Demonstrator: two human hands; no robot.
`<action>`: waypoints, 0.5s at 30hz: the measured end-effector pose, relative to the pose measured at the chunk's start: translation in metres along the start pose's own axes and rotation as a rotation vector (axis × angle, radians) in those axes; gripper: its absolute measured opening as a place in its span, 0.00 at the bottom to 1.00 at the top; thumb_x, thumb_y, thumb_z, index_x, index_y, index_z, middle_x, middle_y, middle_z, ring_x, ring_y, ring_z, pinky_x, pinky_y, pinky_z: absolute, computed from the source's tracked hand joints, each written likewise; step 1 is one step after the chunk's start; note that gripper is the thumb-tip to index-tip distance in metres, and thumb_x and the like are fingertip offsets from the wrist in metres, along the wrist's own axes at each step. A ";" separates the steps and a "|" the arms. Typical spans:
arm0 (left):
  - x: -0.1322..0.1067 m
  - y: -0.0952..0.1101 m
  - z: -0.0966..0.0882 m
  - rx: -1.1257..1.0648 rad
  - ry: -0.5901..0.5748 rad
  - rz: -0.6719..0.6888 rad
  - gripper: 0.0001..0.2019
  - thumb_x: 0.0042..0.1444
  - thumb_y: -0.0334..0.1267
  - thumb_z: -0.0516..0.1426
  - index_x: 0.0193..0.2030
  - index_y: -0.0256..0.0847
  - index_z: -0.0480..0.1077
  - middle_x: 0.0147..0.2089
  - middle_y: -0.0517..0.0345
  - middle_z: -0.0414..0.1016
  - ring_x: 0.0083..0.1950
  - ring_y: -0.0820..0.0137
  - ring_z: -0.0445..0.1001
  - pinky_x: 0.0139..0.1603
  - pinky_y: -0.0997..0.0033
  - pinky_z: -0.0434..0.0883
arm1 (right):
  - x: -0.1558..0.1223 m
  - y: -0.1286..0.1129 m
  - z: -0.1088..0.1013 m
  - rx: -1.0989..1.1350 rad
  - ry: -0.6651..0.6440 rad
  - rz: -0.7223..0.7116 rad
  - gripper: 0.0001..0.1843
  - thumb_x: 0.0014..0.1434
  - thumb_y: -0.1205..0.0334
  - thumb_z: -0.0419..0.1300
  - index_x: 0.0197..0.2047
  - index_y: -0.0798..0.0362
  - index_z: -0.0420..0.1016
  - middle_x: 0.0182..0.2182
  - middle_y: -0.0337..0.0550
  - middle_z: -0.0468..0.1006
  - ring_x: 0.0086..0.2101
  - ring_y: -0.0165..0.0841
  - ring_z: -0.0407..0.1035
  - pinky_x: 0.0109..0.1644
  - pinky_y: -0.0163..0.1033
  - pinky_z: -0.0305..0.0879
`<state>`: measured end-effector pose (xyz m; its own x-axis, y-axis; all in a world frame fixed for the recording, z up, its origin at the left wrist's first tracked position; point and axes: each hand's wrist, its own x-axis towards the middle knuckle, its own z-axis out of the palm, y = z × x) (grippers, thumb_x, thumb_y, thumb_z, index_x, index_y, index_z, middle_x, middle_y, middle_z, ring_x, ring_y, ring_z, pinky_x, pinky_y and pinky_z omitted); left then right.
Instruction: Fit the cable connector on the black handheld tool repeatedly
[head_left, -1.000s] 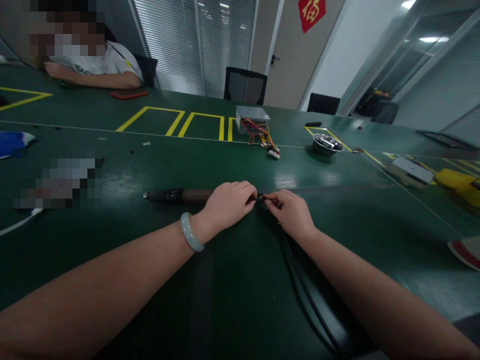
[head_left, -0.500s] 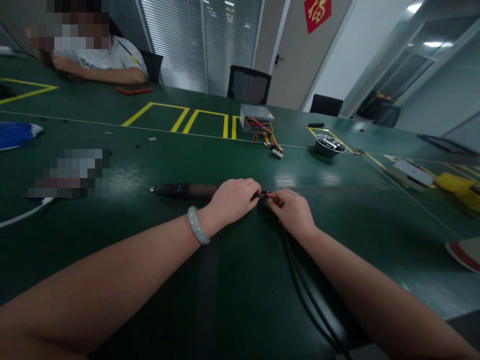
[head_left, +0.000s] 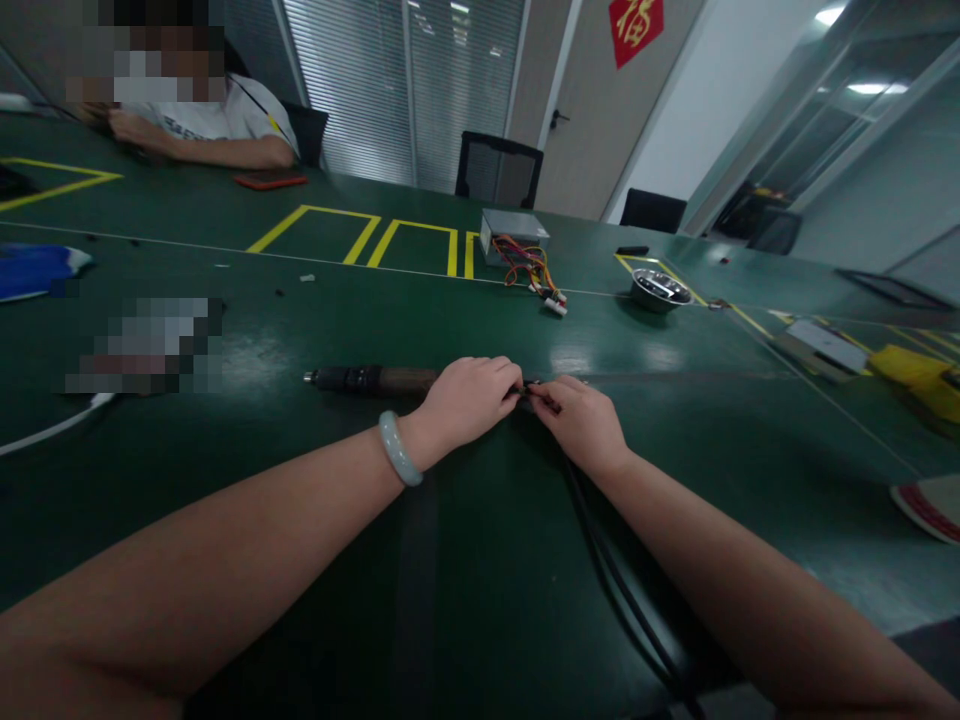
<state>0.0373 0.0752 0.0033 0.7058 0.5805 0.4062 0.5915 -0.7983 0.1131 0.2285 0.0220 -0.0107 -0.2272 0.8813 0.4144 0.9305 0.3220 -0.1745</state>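
My L hand (head_left: 472, 400) closes round the rear of the dark elec. screwdriver (head_left: 375, 380), which lies betw. the tabletop's (head_left: 487, 560) near & far edges. My R hand (head_left: 585, 420), fingers narrowed, pinches a small dark connector just beside it; black cord (head_left: 604, 545) runs twd. near edge.

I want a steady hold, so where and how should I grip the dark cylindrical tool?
Probably around the brown barrel, from above, closing across its width. The tool lies crosswise on the table, its metal tip pointing left, and that rounded stretch is exposed between the black front section and your left hand.
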 end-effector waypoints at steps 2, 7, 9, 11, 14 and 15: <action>0.000 0.000 -0.001 0.016 -0.010 0.001 0.07 0.61 0.39 0.54 0.40 0.39 0.70 0.40 0.56 0.72 0.38 0.67 0.71 0.37 0.67 0.65 | 0.002 0.000 -0.003 -0.099 -0.011 -0.053 0.11 0.64 0.60 0.54 0.44 0.49 0.77 0.36 0.42 0.77 0.35 0.32 0.71 0.39 0.36 0.64; 0.001 0.000 -0.002 0.036 -0.028 0.015 0.06 0.60 0.39 0.55 0.40 0.39 0.69 0.40 0.56 0.72 0.38 0.67 0.72 0.37 0.67 0.66 | 0.012 0.006 -0.004 -0.237 -0.042 -0.271 0.13 0.66 0.60 0.50 0.44 0.51 0.75 0.51 0.46 0.74 0.45 0.36 0.70 0.47 0.39 0.65; 0.000 -0.001 -0.002 0.035 -0.027 0.016 0.07 0.60 0.39 0.55 0.41 0.39 0.69 0.40 0.55 0.73 0.38 0.67 0.72 0.37 0.66 0.66 | 0.017 0.010 -0.001 -0.253 -0.072 -0.317 0.13 0.67 0.61 0.50 0.46 0.54 0.73 0.54 0.49 0.72 0.48 0.36 0.69 0.49 0.40 0.64; -0.001 -0.002 -0.002 0.025 -0.023 0.019 0.07 0.61 0.38 0.55 0.42 0.39 0.68 0.40 0.55 0.73 0.39 0.66 0.72 0.38 0.66 0.67 | 0.022 0.013 0.002 -0.269 -0.127 -0.313 0.12 0.67 0.61 0.50 0.48 0.55 0.71 0.48 0.49 0.76 0.44 0.36 0.71 0.46 0.40 0.65; -0.002 -0.002 -0.004 -0.001 -0.021 0.041 0.07 0.61 0.38 0.55 0.42 0.38 0.68 0.41 0.54 0.73 0.41 0.66 0.73 0.41 0.65 0.68 | 0.028 0.013 0.003 -0.282 -0.199 -0.304 0.10 0.67 0.61 0.50 0.44 0.55 0.70 0.38 0.46 0.77 0.36 0.35 0.71 0.39 0.39 0.64; -0.002 -0.002 -0.005 -0.009 -0.020 0.052 0.07 0.61 0.38 0.55 0.43 0.38 0.68 0.41 0.54 0.73 0.42 0.65 0.73 0.42 0.65 0.69 | 0.030 0.013 0.002 -0.285 -0.209 -0.319 0.09 0.66 0.61 0.51 0.42 0.55 0.70 0.37 0.45 0.77 0.36 0.35 0.71 0.39 0.38 0.63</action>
<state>0.0330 0.0748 0.0067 0.7429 0.5415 0.3936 0.5505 -0.8287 0.1011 0.2328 0.0534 -0.0025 -0.5401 0.8139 0.2141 0.8400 0.5059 0.1960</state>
